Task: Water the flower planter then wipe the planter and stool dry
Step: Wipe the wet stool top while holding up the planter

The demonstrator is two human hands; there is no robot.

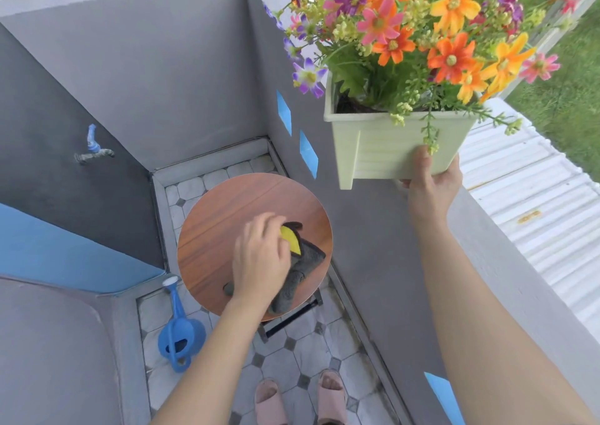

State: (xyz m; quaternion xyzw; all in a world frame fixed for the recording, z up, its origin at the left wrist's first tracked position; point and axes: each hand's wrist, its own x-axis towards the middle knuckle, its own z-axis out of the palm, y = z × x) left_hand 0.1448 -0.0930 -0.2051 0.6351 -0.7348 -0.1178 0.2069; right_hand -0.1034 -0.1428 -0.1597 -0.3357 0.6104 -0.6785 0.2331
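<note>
Two bare forearms fill the lower frame, reaching up from the bottom edge. At upper right the planter [389, 145], a pale green box crowded with orange, pink and purple flowers [422, 28], is lifted clear of the stool and hangs in the air. The right hand [431, 177] carries it from below at its lower right corner, thumb pressed on the near wall, the other fingers closed out of sight beneath the base. The planter's long axis runs across the frame, left to right, and it tips slightly down toward the left.

Lower and left of it, in mid-frame, sits the round wooden stool [227, 229]. The left hand [259, 259] lies palm down on a grey cloth with a yellow patch [298, 262], fingers curled and pressing it against the seat's right half. The cloth's length runs from the upper right of the seat toward its near edge.

By the look of it, the stool is being dried while the planter is held away. The seat lies directly under the left hand, so that hand does the wiping; the planter must come down and left to return.

A blue watering can [180, 337] stands on the tiled floor [308, 343] at lower left, a tap [92, 150] juts from the grey wall [162, 67], and pink slippers [269, 398] show at the bottom.
</note>
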